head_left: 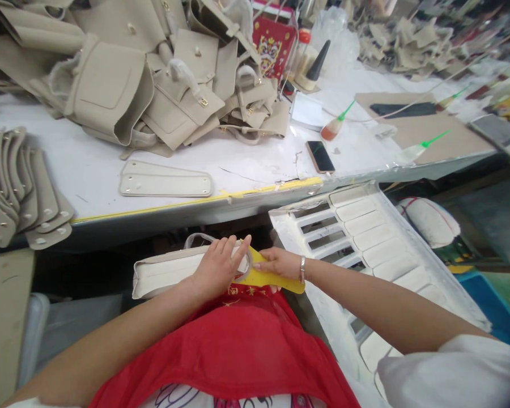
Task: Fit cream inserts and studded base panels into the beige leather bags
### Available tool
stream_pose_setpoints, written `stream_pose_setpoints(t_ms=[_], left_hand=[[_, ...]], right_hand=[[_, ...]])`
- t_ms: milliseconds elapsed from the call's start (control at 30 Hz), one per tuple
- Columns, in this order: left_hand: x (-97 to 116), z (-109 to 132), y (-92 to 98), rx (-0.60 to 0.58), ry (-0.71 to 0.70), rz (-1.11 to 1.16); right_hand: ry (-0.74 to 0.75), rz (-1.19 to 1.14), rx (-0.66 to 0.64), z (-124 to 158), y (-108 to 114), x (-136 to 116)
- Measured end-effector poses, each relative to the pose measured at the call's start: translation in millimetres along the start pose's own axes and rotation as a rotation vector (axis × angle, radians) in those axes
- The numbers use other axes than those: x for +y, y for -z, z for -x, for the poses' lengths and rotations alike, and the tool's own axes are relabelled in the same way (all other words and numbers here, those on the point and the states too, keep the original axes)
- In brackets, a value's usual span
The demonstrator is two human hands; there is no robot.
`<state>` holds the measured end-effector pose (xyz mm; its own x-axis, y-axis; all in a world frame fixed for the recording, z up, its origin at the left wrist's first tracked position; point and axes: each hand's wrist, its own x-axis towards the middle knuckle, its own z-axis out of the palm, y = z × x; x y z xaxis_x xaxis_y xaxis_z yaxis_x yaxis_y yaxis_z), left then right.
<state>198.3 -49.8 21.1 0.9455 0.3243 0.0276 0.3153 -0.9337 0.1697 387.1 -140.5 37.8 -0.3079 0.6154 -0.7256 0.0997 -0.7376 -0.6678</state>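
Observation:
Close to my lap lies a beige bag [165, 273] on its side, its pale base facing up and a plastic-wrapped handle at its far edge. My left hand [219, 266] grips the right end of this bag, fingers together and thumb side toward the other hand. In my right hand [280, 264] is a flat yellow sheet piece [291, 282], pinched between thumb and fingers and touching the bag's end. A pale ring-like edge [247, 266] shows between the two hands; what it belongs to is partly hidden.
A heap of beige bags [110, 90] covers the back left of the white table [255, 158]. Flat beige strips [165, 180] lie near its edge, more strips [21, 187] at left. A phone [320, 157], a glue bottle [334, 127] and a white rack [323, 226] with pale pieces are at right.

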Motion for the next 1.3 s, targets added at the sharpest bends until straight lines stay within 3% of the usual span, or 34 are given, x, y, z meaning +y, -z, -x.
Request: stream_pose_setpoints(t_ms=[200, 367, 500, 567, 667, 800, 933, 1067, 1167, 1233, 1300], left_hand=[[-11, 11, -2.5, 0.026, -0.055, 0.061], [-17, 16, 0.5, 0.037, -0.071, 0.161], [-21, 14, 4.4, 0.04, -0.043, 0.204], [-21, 12, 6.3, 0.012, -0.007, 0.204], [-17, 6, 10.1, -0.031, 0.073, 0.159], [-9, 2, 12.0, -0.042, 0.131, 0.096], [-2, 0, 8.8, -0.013, 0.12, 0.069], [6, 1, 12.9, -0.009, 0.161, 0.07], [-6, 20, 20.3, 0.032, 0.12, 0.125], [-26, 49, 24.3, 0.164, 0.152, 0.217], [-50, 87, 23.6, 0.395, 0.361, 0.378]], right_hand=[[0.011, -0.16, 0.197, -4, -34, 2], [0.066, -0.323, 0.473, -16, -76, 9], [0.04, -0.452, 0.415, 6, -77, 14], [0.146, -0.571, 0.467, 22, -67, 9], [0.488, -0.783, 0.657, 28, -55, -11], [0.788, -0.788, 0.969, -12, -55, -41], [0.865, -0.607, 1.143, -54, -60, -44], [0.764, -0.41, 1.098, -56, -58, -45], [0.576, -0.106, 0.87, -48, -52, -63], [0.456, 0.08, 0.671, -46, -47, -83], [0.331, 0.269, 0.435, -48, -43, -107]])
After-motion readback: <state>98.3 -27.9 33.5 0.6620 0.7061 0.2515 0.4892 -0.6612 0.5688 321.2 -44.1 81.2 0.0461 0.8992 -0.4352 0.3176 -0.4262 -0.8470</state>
